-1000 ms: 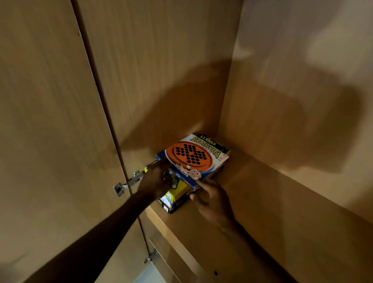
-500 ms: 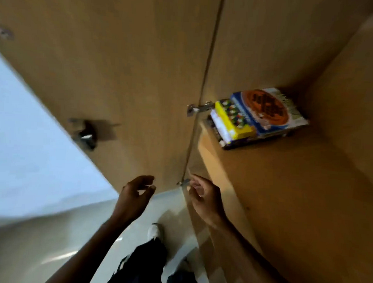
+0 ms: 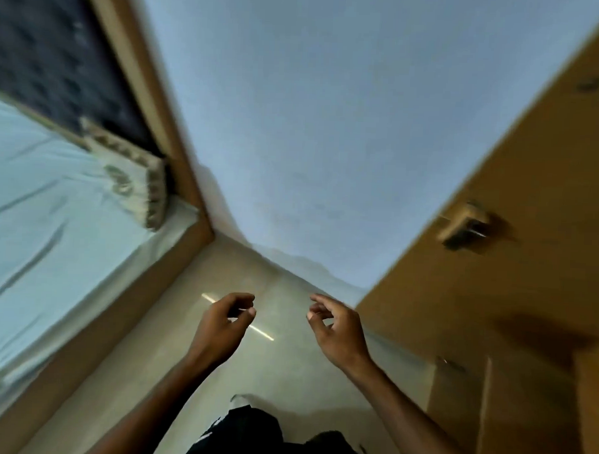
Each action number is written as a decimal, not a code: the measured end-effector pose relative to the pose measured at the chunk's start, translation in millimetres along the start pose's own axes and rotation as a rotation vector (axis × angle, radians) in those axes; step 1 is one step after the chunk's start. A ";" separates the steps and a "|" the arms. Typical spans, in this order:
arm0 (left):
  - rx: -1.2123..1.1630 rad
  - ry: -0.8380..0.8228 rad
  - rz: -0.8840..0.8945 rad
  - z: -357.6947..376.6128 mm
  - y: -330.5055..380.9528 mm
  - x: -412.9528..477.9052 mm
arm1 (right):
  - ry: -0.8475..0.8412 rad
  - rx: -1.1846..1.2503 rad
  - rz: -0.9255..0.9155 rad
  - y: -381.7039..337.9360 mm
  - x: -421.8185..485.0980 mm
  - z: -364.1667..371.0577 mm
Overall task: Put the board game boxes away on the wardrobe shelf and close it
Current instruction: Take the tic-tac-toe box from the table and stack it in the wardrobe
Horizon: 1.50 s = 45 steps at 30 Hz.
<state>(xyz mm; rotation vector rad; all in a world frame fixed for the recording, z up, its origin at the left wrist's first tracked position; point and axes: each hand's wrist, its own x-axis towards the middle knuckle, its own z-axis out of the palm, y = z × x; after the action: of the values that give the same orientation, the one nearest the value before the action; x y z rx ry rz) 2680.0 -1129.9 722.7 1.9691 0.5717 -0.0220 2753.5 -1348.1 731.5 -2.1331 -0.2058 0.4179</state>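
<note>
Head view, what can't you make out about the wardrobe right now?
Head view, all of it:
The shelf and board game boxes: outside the frame.
The wardrobe door: cut off by the right edge, so open or closed is unclear.
The door handle: motion-blurred, its shape unclear.
The pillow pattern: blurred.

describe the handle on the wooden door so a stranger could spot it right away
The brown wooden door fills the right side of the view, beside the pale wall. Midway along its face, close to the edge nearest that wall, is the handle. It is the only blocky piece jutting out; the small round fitting above looks flat.
</note>
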 end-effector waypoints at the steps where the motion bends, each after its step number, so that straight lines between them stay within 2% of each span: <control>1: -0.013 0.035 -0.012 -21.7 -11.6 0.7 | -0.044 -0.010 -0.034 -14.7 9.5 20.9; 4: -0.070 0.228 -0.104 -102.7 -54.6 -19.3 | -0.234 -0.059 -0.158 -78.2 32.9 104.9; 11: -0.224 0.704 -0.304 -231.5 -139.3 -95.6 | -0.637 -0.160 -0.411 -195.5 45.9 276.0; 14: -0.309 0.899 -0.409 -279.4 -180.8 -141.4 | -0.821 -0.212 -0.509 -240.4 22.3 361.5; 22: -0.474 1.280 -0.606 -381.5 -271.0 -243.5 | -1.183 -0.256 -0.722 -335.6 -71.5 556.8; 29: -0.596 1.678 -0.773 -433.4 -329.4 -355.7 | -1.514 -0.366 -0.999 -406.2 -207.2 703.8; 37: -0.692 2.114 -0.876 -472.7 -407.8 -496.8 | -1.794 -0.421 -1.233 -434.7 -411.7 834.3; 41: -0.695 2.209 -0.893 -500.1 -446.4 -584.5 | -1.877 -0.423 -1.294 -439.5 -515.7 879.8; 45: -0.717 2.266 -0.913 -526.9 -479.3 -676.5 | -1.918 -0.397 -1.272 -448.2 -614.0 916.0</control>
<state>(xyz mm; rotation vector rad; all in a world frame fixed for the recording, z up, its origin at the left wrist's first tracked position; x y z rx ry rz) 1766.0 -770.3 737.0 0.0773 2.2630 1.6556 1848.4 -575.7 762.2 -0.7286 -2.5382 1.4394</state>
